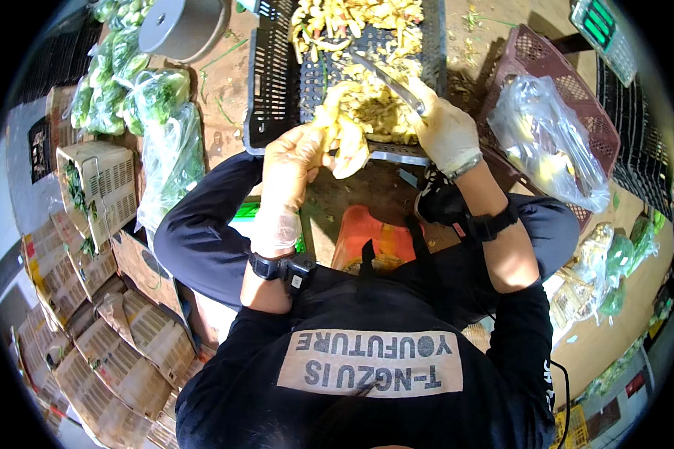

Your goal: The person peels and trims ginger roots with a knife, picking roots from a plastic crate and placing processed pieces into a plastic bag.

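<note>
Both of my hands wear thin pale gloves. My left hand [295, 154] grips a piece of pale yellow ginger root [344, 126], which hangs over the near rim of a black plastic crate [272, 73]. In my right hand [446, 132] is a knife [390, 83], its blade pointing up and left above the crate. Under the blade lies a heap of yellowish scraps [390, 112]. Farther back in the crate are many more yellow root pieces [354, 14], some with reddish parts. My right fingers hide the knife's handle.
Bagged green vegetables [160, 106] and a grey round container [182, 28] stand left of the crate. To the right, a maroon plastic crate [573, 67] bears a clear plastic bag [545, 134], near a scale display [601, 28]. An orange-red seat [365, 236] shows between my legs.
</note>
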Motion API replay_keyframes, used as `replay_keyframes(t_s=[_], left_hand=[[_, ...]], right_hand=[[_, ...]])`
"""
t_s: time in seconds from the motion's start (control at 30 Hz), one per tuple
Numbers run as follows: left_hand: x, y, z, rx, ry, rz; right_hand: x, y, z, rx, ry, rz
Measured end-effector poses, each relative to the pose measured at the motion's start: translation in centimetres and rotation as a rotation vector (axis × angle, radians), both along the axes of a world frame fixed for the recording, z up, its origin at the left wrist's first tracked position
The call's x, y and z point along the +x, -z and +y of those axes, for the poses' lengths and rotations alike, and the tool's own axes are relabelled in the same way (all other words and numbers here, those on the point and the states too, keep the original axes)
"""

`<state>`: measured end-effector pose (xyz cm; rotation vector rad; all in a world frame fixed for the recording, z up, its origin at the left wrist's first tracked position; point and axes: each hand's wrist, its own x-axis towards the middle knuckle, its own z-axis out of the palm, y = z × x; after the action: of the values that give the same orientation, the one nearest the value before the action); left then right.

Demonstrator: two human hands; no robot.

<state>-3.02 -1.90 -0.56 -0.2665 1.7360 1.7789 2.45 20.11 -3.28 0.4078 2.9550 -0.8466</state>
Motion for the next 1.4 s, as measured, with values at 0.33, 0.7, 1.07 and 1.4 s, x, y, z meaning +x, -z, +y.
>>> replay_keyframes(t_s=[0.33, 0.7, 1.07, 1.4], left_hand=[[-0.4, -1.1, -0.5, -0.108, -0.007, -0.124], [-0.2, -0.7, 0.2, -0.114, 0.042, -0.132], [1.4, -1.0, 0.9, -0.577, 0.177, 0.499], [1.2, 0.0, 1.0, -0.907, 0.267, 0.946]], right_hand=[[1.1, 0.7, -2.5, 0.078, -0.359, 0.205], [0.8, 1.5, -1.8, 0.181, -0.216, -0.025], [0.8, 1.8, -1.5, 0.187, -0.124, -0.129], [1.8, -1.0, -4.4, -0.027, -0.259, -0.036]])
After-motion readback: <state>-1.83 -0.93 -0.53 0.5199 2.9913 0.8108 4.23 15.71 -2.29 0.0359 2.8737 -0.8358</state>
